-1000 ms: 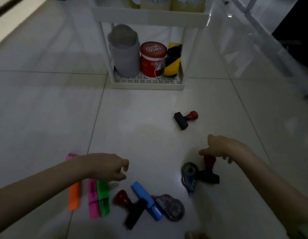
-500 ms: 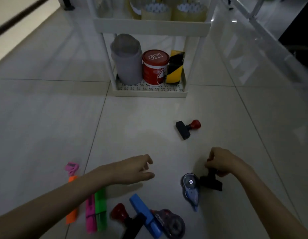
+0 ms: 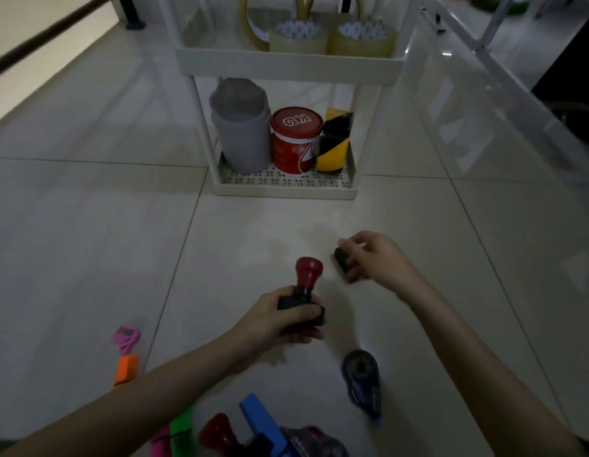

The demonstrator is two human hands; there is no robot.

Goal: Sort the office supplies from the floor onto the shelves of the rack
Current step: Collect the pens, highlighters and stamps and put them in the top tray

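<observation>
My left hand [image 3: 276, 324] grips the black base of a stamp [image 3: 308, 275] whose red knob points up, held just above the floor. My right hand [image 3: 378, 258] curls round a second stamp [image 3: 342, 258]; only its black base shows and the knob is hidden under the fingers. I cannot tell whether this second stamp is touching the tile. The white rack [image 3: 286, 191] stands straight ahead. Its bottom shelf holds a grey container [image 3: 242, 136], a red can [image 3: 294, 140] and a yellow-black tape roll [image 3: 334, 140]. Clear tape rolls [image 3: 298, 39] sit on the shelf above.
On the floor near me lie a dark correction-tape dispenser [image 3: 362, 380], a blue marker [image 3: 263, 427], another red-knobbed stamp [image 3: 218, 430], a second dispenser [image 3: 314, 441] and green [image 3: 182, 427], pink [image 3: 161, 445] and orange [image 3: 126, 371] highlighters. A pink cap [image 3: 126, 338] is there too. A clear panel [image 3: 484, 127] runs along the right.
The stamp my right hand picked up beside the dispenser is now in my left hand. My right hand has moved forward and closed on the farther stamp. The view tilted up.
</observation>
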